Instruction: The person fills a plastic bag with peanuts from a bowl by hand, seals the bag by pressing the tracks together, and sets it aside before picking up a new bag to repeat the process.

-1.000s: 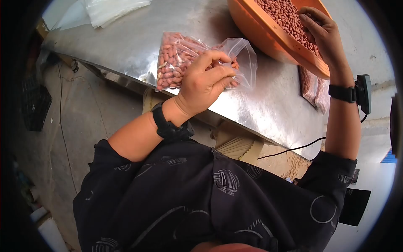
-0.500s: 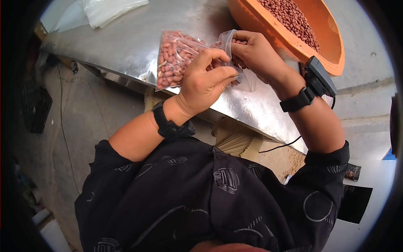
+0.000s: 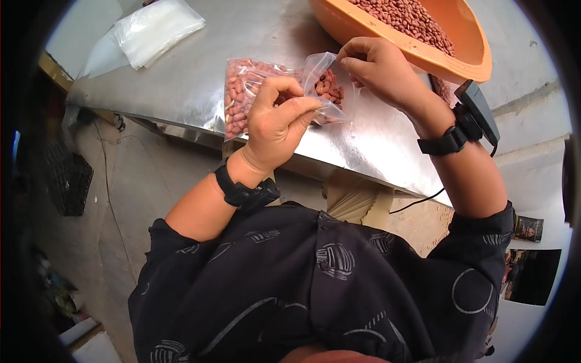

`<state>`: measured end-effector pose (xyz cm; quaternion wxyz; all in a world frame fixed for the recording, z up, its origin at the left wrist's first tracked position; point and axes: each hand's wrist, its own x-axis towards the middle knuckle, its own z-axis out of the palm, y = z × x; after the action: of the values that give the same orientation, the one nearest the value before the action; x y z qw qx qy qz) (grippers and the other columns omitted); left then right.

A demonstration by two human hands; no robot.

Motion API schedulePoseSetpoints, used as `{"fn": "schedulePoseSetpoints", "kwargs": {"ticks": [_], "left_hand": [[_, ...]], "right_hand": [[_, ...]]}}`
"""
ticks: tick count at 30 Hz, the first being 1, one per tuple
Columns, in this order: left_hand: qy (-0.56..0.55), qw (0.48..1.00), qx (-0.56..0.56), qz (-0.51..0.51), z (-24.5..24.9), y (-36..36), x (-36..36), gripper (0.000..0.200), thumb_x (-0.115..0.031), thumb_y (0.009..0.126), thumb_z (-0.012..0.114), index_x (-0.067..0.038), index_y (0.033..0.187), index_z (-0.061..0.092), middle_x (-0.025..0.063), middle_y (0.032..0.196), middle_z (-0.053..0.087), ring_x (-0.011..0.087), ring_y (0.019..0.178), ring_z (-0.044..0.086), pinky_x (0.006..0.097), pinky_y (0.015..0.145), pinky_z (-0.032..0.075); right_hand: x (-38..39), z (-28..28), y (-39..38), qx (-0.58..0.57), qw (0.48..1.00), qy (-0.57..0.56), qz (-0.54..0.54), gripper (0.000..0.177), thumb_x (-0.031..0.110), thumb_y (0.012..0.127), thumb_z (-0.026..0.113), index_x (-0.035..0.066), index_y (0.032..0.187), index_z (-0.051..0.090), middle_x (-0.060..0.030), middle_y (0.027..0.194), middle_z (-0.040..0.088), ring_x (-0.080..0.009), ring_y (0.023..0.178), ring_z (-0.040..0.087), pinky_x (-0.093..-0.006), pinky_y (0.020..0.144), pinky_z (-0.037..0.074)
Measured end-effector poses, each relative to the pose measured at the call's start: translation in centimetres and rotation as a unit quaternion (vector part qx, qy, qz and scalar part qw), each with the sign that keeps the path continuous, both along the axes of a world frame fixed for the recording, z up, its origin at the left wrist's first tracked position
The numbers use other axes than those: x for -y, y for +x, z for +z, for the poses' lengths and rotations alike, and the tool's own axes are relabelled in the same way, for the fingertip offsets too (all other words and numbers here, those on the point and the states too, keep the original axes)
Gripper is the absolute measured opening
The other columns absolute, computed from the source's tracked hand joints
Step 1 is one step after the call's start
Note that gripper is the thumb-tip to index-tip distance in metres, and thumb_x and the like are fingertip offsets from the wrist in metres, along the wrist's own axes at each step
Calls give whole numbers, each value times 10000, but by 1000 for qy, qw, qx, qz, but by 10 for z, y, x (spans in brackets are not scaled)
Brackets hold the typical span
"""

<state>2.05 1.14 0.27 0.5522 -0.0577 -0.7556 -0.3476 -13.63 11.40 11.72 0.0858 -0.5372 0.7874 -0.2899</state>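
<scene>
A clear plastic bag (image 3: 238,100) full of red-skinned peanuts lies on the metal table, its mouth facing right. Loose peanuts (image 3: 327,88) show at the opening. My left hand (image 3: 275,121) is closed on the near edge of the mouth, thumb against fingers. At the far edge, my right hand (image 3: 378,69) has its thumb and forefinger pinched at the bag's corner; its other fingers are curled. Part of the bag is hidden behind my left hand.
An orange basin (image 3: 387,36) heaped with peanuts (image 3: 411,21) stands at the back right. A stack of clear bags (image 3: 157,30) lies at the back left. The metal table's front edge (image 3: 357,169) runs below my hands. A black crate (image 3: 75,184) sits on the floor.
My right hand has come up out of the bag's mouth to its far corner, baring the peanuts there. My left hand keeps its hold on the bag. The view has shifted slightly.
</scene>
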Motion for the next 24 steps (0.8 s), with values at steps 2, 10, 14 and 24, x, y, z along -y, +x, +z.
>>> {"fn": "schedulePoseSetpoints", "kwargs": {"ticks": [2,10,14,24], "left_hand": [[-25,1000,0,-5,4,4,3,171,28,718,728,-35,870,681,51,912,496,148,702,510,259,600,437],[-81,997,15,-5,17,9,4,150,39,761,694,-33,891,676,53,910,497,144,714,521,256,604,445],[-109,994,10,-6,27,11,15,153,34,760,700,-39,893,679,55,929,505,140,724,522,247,614,452],[-119,992,-28,40,107,39,93,128,10,878,615,4,1001,651,58,1132,540,105,917,538,229,774,460]], "right_hand": [[-9,-11,-7,-51,998,-22,6,241,154,786,576,-38,909,655,-160,816,668,-262,732,641,-339,717,511],[-24,-44,-22,-86,995,-3,-55,225,177,861,610,-24,962,617,-105,804,621,-167,715,585,-298,670,483],[-19,-46,-26,-13,999,-28,-23,218,192,855,606,-20,887,646,-112,704,621,-183,657,590,-313,646,485],[8,46,29,35,983,-169,-64,170,114,830,583,-15,751,659,-53,616,598,-123,579,554,-272,547,446]]}}
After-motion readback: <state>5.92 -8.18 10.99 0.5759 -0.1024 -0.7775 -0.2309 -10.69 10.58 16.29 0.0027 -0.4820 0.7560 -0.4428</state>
